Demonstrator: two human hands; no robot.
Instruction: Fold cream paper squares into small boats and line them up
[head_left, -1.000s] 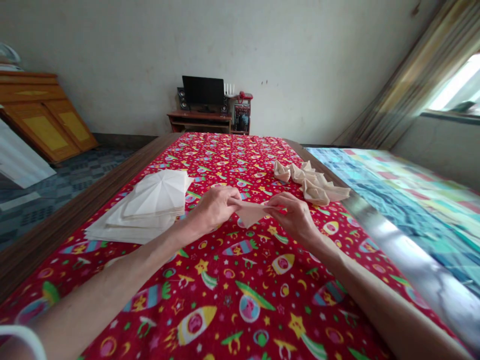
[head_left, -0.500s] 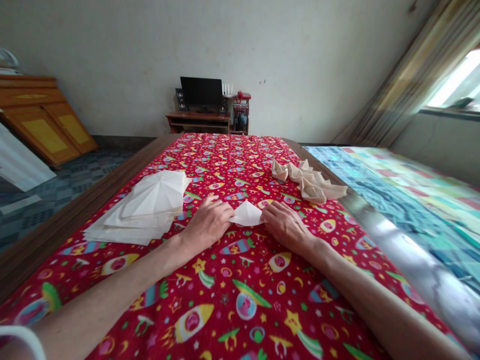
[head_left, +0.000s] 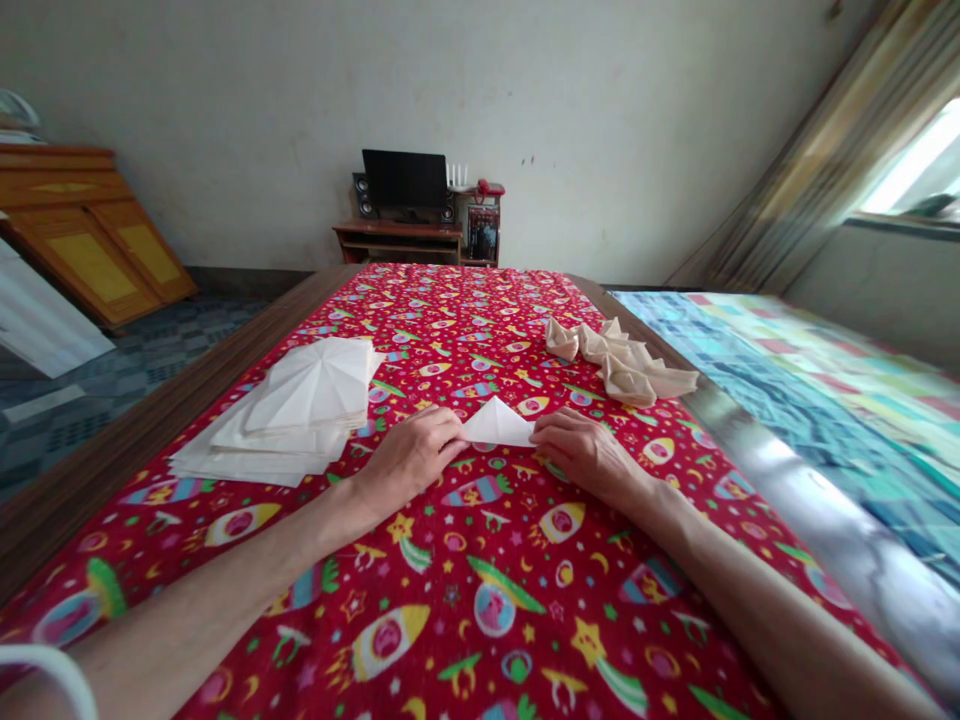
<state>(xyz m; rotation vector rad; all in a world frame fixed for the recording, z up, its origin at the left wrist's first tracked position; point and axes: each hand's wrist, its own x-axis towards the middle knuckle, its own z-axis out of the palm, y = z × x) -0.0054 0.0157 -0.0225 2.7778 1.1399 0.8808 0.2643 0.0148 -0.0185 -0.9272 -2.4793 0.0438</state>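
Observation:
A small white folded paper, shaped like a low triangle with its point away from me, is stretched between my two hands over the middle of the table. My left hand pinches its left corner between thumb and fingers. At the right corner, my right hand pinches it the same way. To the left of my left hand lies a stack of white paper sheets with creases fanning out on the top one. Several folded cream paper boat-like shapes sit together beyond my right hand.
A red patterned cloth covers the wooden table. At the far wall a small desk carries a monitor and speakers. A bed with a checked cover stands at the right, a wooden cabinet at the left.
The paper has gone from a kite-like shape with a rounded lower edge to a flatter triangle with a straight near edge. My hands have moved slightly apart, still holding its corners.

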